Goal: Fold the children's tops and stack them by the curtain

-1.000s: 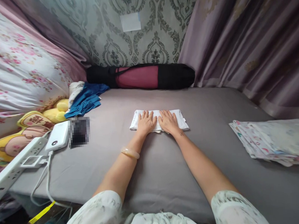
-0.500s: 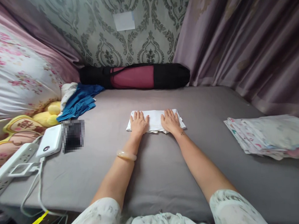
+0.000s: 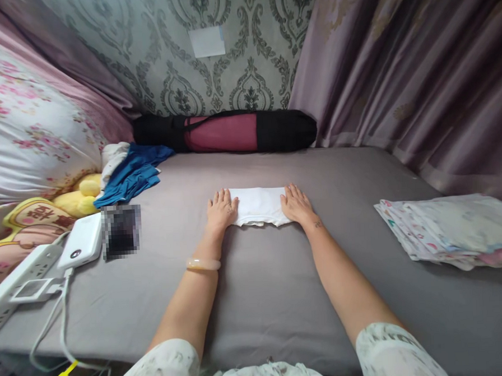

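Note:
A white folded cloth [image 3: 259, 205], perhaps a garment, lies flat on the grey sheet [image 3: 264, 288] in front of me. Over its left end rests my left hand [image 3: 222, 209], palm down with the fingers stretched forward. At the opposite end my right hand [image 3: 296, 203] lies flat in the same way, its thumb on the white cloth. Both hands cover the cloth's ends, so its side edges are hidden. A pale bangle [image 3: 203, 264] circles my left forearm.
Folded patterned cloths [image 3: 450, 228] lie stacked at the right. A black and red long bag [image 3: 223, 133] lies along the wall. On the left are blue clothing [image 3: 135, 174], a white power bank [image 3: 81, 242], a power strip [image 3: 24, 284] with cables, and a blurred dark object [image 3: 121, 231].
My hands have slid apart, from on top of the white cloth to its two ends. The cloth stays in about the same place, and the view has tilted slightly.

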Demonstrator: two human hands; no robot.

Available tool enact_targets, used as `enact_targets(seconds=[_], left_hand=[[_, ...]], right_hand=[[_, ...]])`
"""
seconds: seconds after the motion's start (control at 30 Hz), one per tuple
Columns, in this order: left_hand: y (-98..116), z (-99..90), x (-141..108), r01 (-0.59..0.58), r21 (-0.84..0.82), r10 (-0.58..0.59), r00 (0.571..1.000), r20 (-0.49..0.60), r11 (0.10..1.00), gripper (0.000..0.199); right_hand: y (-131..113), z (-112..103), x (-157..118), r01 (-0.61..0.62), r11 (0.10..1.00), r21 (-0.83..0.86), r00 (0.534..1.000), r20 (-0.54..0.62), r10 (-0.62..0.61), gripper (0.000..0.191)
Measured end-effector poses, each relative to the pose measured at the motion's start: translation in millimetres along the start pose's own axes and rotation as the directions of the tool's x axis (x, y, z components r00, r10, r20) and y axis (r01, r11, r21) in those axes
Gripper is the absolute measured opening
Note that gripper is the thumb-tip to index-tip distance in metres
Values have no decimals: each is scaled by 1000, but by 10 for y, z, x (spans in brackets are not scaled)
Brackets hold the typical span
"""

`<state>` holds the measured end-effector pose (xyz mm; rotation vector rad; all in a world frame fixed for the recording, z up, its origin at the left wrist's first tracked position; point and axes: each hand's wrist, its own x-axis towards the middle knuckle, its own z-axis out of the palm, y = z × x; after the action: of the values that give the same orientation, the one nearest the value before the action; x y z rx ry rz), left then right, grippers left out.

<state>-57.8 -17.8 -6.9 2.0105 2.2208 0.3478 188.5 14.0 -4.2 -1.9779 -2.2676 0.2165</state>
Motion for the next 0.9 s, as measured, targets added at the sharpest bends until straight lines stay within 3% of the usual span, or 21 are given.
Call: enact_targets(seconds=[0.23,0.4,0.63,0.9], left_hand=[[-65,-53,17,-3,7,3,999,32,1000,65],[92,-103,10,-72,105,88,983,-164,992,62],[148,-16,13,-120,101,114,992,54,988,60],[127,-15,19,-132,68,131,991,17,989,58]], right_hand=[[12,-41,-1,-3,1000,6,1000,-1,3,59],[-115,-141,-42,68,998,-11,992,-104,-68,57],[-152,-39,-51,51,998,-22,999,6,-51,57],[-171,-79,-61,40,999,-17,999,1,-40,56]])
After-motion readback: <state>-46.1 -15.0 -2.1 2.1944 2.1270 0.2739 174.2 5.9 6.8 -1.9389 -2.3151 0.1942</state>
